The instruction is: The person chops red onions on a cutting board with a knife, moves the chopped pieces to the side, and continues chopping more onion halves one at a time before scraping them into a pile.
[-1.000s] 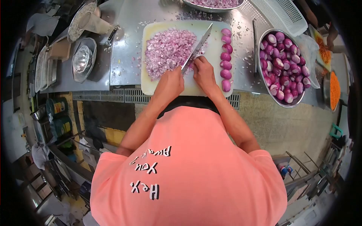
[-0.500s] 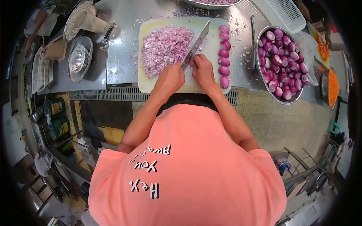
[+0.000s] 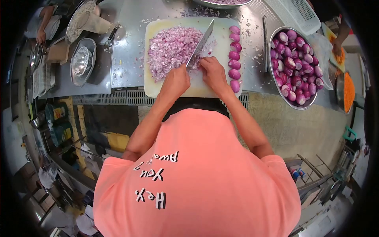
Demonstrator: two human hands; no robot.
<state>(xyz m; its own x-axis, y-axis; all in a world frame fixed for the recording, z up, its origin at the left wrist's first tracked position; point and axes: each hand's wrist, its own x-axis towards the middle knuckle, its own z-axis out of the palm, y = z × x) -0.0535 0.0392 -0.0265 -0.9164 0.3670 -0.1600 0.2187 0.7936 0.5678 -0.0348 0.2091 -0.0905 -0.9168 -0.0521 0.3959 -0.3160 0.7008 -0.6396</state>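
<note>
On the cutting board (image 3: pixel 173 85), our left hand (image 3: pixel 175 81) grips the knife (image 3: pixel 199 44) beside the chopped onion pile (image 3: pixel 171 47); our right hand (image 3: pixel 211 71) steadies an onion piece, hidden under it.

Left hand (image 3: pixel 176 81) wraps the knife (image 3: pixel 199 44) handle, so the handle is hidden; what the right hand (image 3: pixel 211 71) pins against the blade is covered by its fingers and can't be made out. At 12 o'clock, a steel bowl (image 3: pixel 221 3) of chopped onion is cut off by the top edge. At 2 to 3 o'clock, orange shreds (image 3: pixel 349 89) blur into the dark rim, and a co-worker's hand (image 3: pixel 336 46) there holds something too small to tell.
</note>
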